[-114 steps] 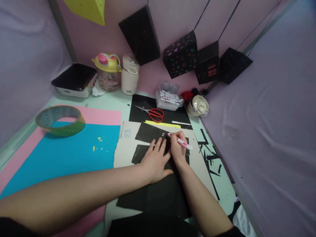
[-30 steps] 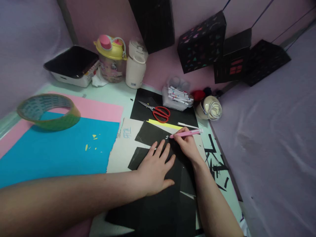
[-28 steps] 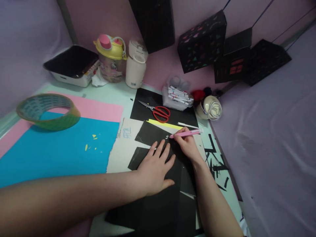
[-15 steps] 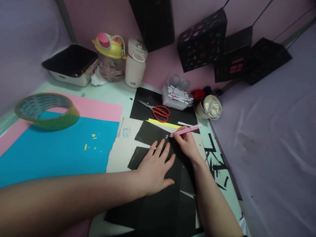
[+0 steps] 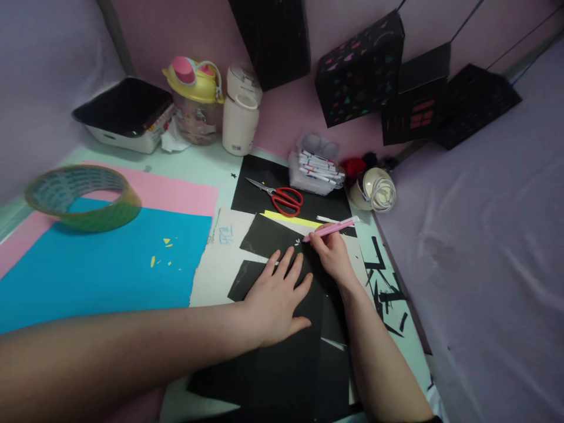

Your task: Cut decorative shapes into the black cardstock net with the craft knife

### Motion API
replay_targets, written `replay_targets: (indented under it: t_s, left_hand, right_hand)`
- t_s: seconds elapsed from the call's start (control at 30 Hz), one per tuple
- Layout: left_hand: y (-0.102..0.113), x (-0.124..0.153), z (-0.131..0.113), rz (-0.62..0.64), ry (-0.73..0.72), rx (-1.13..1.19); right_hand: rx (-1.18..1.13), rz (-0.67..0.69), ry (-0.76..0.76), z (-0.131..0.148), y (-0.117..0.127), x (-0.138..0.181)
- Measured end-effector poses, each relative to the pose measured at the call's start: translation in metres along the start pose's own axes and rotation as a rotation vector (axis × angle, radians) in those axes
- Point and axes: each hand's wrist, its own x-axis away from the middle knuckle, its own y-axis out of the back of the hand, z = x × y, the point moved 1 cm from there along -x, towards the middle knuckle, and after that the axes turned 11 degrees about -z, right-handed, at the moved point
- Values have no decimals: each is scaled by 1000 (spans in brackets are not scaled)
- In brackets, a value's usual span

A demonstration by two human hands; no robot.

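My left hand (image 5: 278, 296) lies flat with spread fingers on the black paper (image 5: 282, 376), holding it down. In my right hand (image 5: 331, 252) is a slim pink pen-shaped tool (image 5: 331, 228), pinched near its lower end and slanting up to the right. Its tip meets the black paper beside several small white petal-shaped marks (image 5: 297, 242); the tip itself is too small to make out. Under the black paper is a pale board (image 5: 227, 229) with a torn left edge and blue writing. A yellow strip (image 5: 291, 221) shows along the paper's far side.
Red-handled scissors (image 5: 287, 201) lie beyond the hands, before a clear box of markers (image 5: 312, 176). Black scraps (image 5: 388, 294) are at right. A tape roll (image 5: 106, 217) and blue paper (image 5: 110, 276) with yellow bits are left. Black paper boxes (image 5: 361, 70) hang above.
The white marks near the tool's tip look slightly fuller. The tool's rear end has tipped up a little. My left hand stays in place.
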Motion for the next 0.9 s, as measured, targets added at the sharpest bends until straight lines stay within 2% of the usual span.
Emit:
replay_targets:
  t_s: [0.4, 0.63, 0.9]
  left_hand:
    - [-2, 1, -1, -26, -3, -6]
    - [-1, 1, 0, -19, 3, -9]
    - [1, 1, 0, -6, 3, -6]
  right_hand:
    - [-136, -18, -114, 0, 0, 2]
    - [-85, 30, -47, 4, 0, 2]
    - [-45, 39, -38, 4, 1, 2]
